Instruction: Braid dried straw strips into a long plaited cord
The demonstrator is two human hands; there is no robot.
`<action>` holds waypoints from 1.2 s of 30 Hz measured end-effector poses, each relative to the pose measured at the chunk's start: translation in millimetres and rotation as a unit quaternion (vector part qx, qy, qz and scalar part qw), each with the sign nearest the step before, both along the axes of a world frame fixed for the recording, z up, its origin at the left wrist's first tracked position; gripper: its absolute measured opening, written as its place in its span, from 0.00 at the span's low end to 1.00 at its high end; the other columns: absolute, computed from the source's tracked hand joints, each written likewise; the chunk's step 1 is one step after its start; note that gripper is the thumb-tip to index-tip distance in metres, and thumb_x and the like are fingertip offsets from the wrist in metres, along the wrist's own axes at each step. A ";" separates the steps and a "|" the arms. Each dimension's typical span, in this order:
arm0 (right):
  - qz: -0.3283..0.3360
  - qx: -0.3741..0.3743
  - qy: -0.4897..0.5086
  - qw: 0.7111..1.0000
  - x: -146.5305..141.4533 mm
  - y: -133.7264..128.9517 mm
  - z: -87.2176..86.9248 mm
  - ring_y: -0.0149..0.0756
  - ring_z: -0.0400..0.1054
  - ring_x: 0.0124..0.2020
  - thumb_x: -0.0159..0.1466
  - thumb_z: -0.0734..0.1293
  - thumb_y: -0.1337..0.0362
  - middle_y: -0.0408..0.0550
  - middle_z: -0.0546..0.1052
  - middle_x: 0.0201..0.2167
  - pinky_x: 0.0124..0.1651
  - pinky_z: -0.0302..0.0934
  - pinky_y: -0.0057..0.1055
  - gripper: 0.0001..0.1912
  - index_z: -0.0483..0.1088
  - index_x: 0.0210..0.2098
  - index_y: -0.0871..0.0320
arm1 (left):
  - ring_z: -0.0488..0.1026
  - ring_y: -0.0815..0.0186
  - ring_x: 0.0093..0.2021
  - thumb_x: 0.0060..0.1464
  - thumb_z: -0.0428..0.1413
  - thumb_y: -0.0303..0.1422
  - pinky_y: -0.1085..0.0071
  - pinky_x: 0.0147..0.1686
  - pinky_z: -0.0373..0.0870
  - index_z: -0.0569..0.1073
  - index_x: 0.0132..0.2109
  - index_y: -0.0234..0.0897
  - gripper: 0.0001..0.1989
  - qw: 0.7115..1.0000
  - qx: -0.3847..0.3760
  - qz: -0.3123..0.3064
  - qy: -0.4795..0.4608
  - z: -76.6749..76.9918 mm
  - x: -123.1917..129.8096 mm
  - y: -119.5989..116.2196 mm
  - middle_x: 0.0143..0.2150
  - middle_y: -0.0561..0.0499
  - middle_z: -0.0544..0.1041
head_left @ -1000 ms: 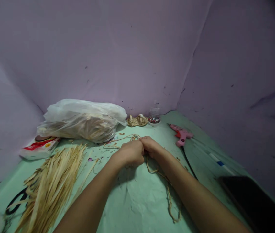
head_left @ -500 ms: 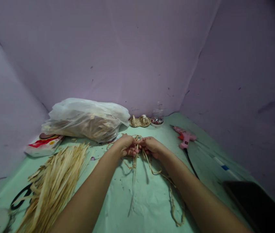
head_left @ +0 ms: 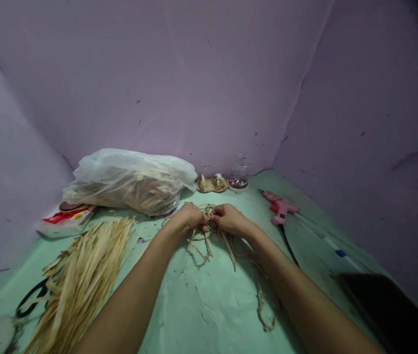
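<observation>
My left hand (head_left: 190, 217) and my right hand (head_left: 228, 219) meet near the middle of the table, fingers closed in pinches on a twisted fibre cord (head_left: 206, 251). Small loops of the cord show between and behind the fingertips. A flat loose strip of fibre (head_left: 230, 248) hangs down below my right hand. Under my right forearm the cord trails toward me and ends in a curled loop (head_left: 264, 322) on the table. Exactly how the strands cross at the fingertips is too small to make out.
A bundle of dry fibre strips (head_left: 87, 275) lies left, partly over black-handled scissors (head_left: 28, 305). Behind are a plastic bag (head_left: 131, 182), a red-and-white packet (head_left: 67, 221), a woven piece (head_left: 212, 184) and a tub of beads (head_left: 238, 183). A pink glue gun (head_left: 281, 206) and dark device (head_left: 386, 305) lie right.
The long strand that hung below my hands has been drawn up, and a shorter strip now hangs under my right hand. The trailing cord has shifted up slightly.
</observation>
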State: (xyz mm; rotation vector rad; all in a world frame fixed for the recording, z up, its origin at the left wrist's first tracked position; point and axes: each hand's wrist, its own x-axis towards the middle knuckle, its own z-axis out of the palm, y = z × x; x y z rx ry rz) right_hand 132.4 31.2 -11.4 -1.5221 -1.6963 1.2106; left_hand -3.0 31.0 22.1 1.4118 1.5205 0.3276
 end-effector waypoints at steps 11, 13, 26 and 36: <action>-0.067 -0.272 0.303 0.911 1.2 4.6 18.5 0.19 0.43 0.10 0.55 0.55 0.79 0.37 0.58 0.11 0.11 0.43 0.14 0.11 0.59 0.20 0.62 | 0.51 0.77 0.14 0.36 0.57 0.30 0.79 0.14 0.47 0.75 0.33 0.31 0.12 0.980 0.042 -0.193 0.004 16.2 -25.2 -5.0 0.13 0.59 0.59; -0.063 -0.288 0.320 0.901 2.2 5.3 20.5 0.19 0.44 0.09 0.56 0.55 0.79 0.36 0.56 0.11 0.11 0.44 0.13 0.12 0.59 0.20 0.62 | 0.56 0.76 0.16 0.34 0.58 0.29 0.79 0.17 0.52 0.75 0.37 0.34 0.17 0.964 0.023 -0.265 0.007 13.1 -18.2 -9.9 0.16 0.58 0.63; -0.092 -0.299 0.348 0.884 -0.4 5.0 16.2 0.18 0.48 0.10 0.58 0.56 0.78 0.36 0.60 0.14 0.19 0.61 0.15 0.09 0.61 0.26 0.63 | 0.67 0.66 0.22 0.39 0.51 0.27 0.75 0.23 0.57 0.72 0.27 0.32 0.06 0.950 0.183 -0.027 0.251 0.1 -43.6 18.8 0.20 0.46 0.70; -0.098 -0.261 0.322 0.905 -2.8 -0.3 20.1 0.18 0.50 0.11 0.58 0.55 0.79 0.38 0.61 0.13 0.17 0.60 0.16 0.10 0.63 0.24 0.65 | 0.62 0.71 0.18 0.43 0.51 0.30 0.76 0.20 0.55 0.72 0.25 0.30 0.07 0.974 0.179 0.027 0.137 1.2 -27.8 15.2 0.18 0.49 0.68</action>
